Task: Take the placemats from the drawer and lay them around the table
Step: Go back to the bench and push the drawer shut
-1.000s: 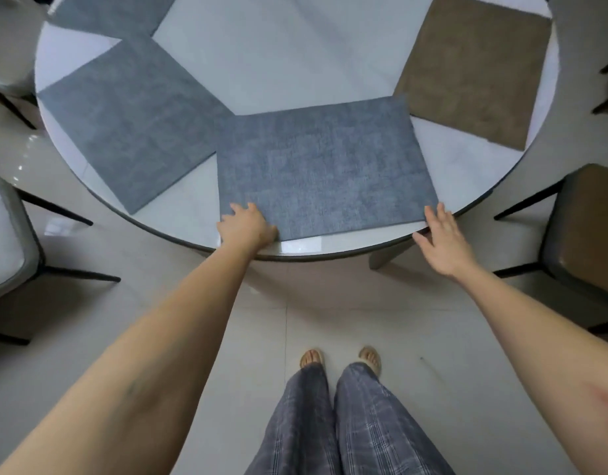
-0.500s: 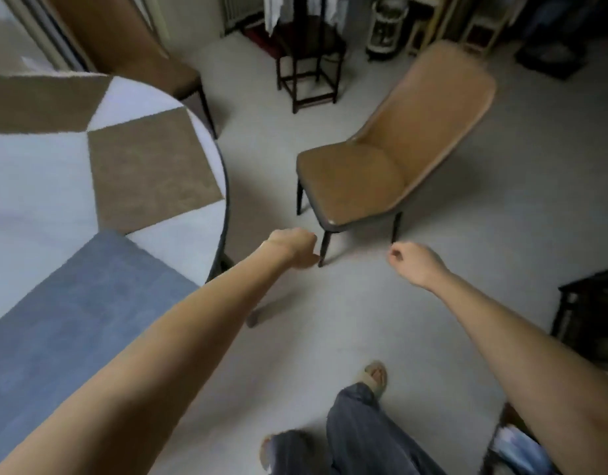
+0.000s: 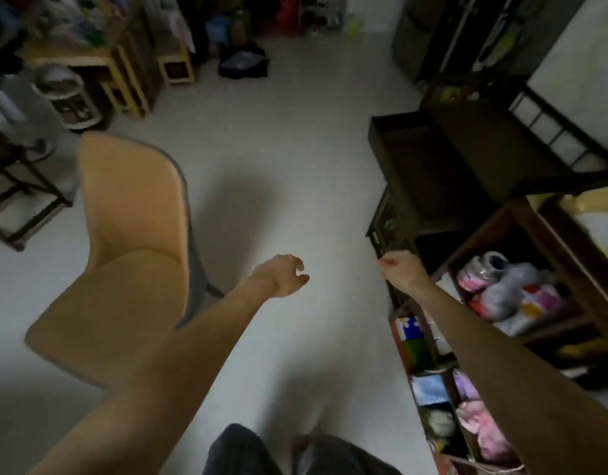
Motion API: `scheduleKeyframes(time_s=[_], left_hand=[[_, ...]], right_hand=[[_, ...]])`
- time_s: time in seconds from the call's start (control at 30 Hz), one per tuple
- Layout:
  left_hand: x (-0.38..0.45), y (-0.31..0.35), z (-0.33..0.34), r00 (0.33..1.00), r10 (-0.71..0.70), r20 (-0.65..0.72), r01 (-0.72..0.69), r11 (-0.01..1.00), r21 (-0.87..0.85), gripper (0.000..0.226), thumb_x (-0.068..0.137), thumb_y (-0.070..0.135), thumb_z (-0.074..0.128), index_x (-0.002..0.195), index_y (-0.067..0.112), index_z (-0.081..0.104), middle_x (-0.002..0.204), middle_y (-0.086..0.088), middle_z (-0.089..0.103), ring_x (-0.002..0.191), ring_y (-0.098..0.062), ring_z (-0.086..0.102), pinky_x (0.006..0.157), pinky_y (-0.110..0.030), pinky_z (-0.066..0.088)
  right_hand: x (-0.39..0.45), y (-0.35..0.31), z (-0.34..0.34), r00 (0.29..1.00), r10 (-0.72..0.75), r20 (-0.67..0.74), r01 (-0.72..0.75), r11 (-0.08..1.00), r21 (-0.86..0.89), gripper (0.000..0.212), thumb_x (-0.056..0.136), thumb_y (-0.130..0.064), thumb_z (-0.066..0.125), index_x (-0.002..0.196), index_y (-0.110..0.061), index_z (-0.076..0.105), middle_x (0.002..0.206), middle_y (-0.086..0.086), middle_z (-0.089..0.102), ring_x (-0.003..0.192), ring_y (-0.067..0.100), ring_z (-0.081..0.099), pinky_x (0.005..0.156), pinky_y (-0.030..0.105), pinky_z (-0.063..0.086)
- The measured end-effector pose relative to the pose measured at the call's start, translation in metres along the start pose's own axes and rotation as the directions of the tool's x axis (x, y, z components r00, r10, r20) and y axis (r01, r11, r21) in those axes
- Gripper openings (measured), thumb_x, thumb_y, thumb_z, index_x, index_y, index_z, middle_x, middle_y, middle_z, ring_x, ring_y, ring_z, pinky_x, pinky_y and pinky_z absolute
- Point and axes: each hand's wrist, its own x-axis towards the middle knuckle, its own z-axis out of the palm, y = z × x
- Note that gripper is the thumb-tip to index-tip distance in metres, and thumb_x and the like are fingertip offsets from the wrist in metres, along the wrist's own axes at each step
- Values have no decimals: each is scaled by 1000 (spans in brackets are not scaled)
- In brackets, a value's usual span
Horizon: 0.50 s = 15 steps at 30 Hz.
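Observation:
The table and the placemats are out of view. An open dark wooden drawer point(image 3: 419, 162) juts out of a dark cabinet at the right; its inside is dim and I make out no placemat in it. My left hand point(image 3: 282, 274) hangs over the bare floor with loosely curled fingers and holds nothing. My right hand point(image 3: 400, 269) is curled into a fist in front of the cabinet below the drawer, also holding nothing. Both arms reach forward.
A tan chair point(image 3: 131, 241) stands close on the left. Open shelves point(image 3: 494, 303) with bags and cloth run along the right. Small wooden stools point(image 3: 176, 68) and clutter line the far wall. Pale floor point(image 3: 289, 166) lies between chair and cabinet.
My hands left the blue placemat on the table. I have turned right, away from the table, and now face the open drawer and shelves.

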Motion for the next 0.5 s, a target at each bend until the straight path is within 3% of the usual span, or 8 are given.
scheduleKeyframes(time_s=[0.1, 0.17, 0.23, 0.3, 0.33, 0.4, 0.43, 0.5], left_hand=[[71, 28, -22, 998, 65, 20, -63, 994, -90, 43, 96, 43, 49, 133, 22, 54, 134, -3, 57, 124, -22, 51, 106, -35, 41], [114, 41, -36, 992, 105, 71, -92, 982, -167, 43, 95, 41, 53, 131, 18, 56, 134, -6, 56, 122, -23, 53, 105, -30, 41], [159, 50, -52, 982, 149, 119, -123, 972, -198, 44, 95, 39, 55, 131, 15, 56, 135, -8, 56, 121, -23, 54, 98, -24, 40], [201, 57, -72, 972, 194, 132, -162, 962, -219, 46, 95, 37, 57, 132, 11, 55, 136, -10, 55, 122, -24, 54, 97, -23, 40], [222, 61, -83, 966, 214, 146, -176, 955, -238, 47, 95, 36, 57, 135, 10, 53, 137, -11, 54, 124, -25, 53, 101, -25, 40], [261, 68, -109, 953, 233, 192, -171, 941, -293, 48, 97, 33, 55, 137, 7, 50, 139, -12, 52, 123, -26, 53, 103, -33, 45], [278, 72, -122, 947, 239, 213, -160, 930, -330, 41, 97, 32, 55, 130, 8, 54, 134, -13, 54, 114, -24, 57, 94, -32, 49], [313, 85, -147, 944, 251, 213, -149, 903, -403, 16, 98, 28, 54, 100, 13, 59, 113, -13, 55, 85, -16, 57, 72, -25, 48]], right_hand=[[42, 12, -17, 968, 249, 31, -236, 860, 452, 35, 96, -9, 45, 113, 21, 53, 116, 44, 53, 92, 52, 57, 85, 49, 50], [65, 10, -25, 926, 327, 190, -368, 660, 655, 45, 100, -13, 34, 125, 24, 39, 136, 46, 30, 102, 55, 53, 90, 43, 46], [91, 3, -28, 889, 381, 255, -422, 467, 777, 46, 102, -18, 28, 119, 22, 44, 143, 42, 24, 110, 44, 59, 87, 34, 45], [120, -3, -24, 843, 520, 137, -374, 384, 844, 38, 101, -18, 41, 123, 12, 51, 134, 35, 47, 112, 41, 59, 86, 37, 49], [134, -7, -22, 816, 572, 83, -343, 364, 866, 36, 99, -21, 48, 123, 6, 52, 125, 31, 56, 106, 40, 62, 86, 39, 51], [159, -21, -19, 770, 634, 67, -322, 296, 899, 37, 95, -27, 56, 121, -1, 54, 108, 19, 63, 84, 28, 65, 70, 35, 55], [170, -28, -19, 748, 659, 76, -311, 248, 918, 38, 94, -30, 57, 121, -3, 54, 104, 15, 63, 80, 25, 64, 65, 32, 53], [192, -43, -23, 717, 691, 86, -258, 149, 955, 34, 93, -32, 56, 116, -7, 54, 103, 13, 61, 88, 26, 63, 71, 35, 55]])
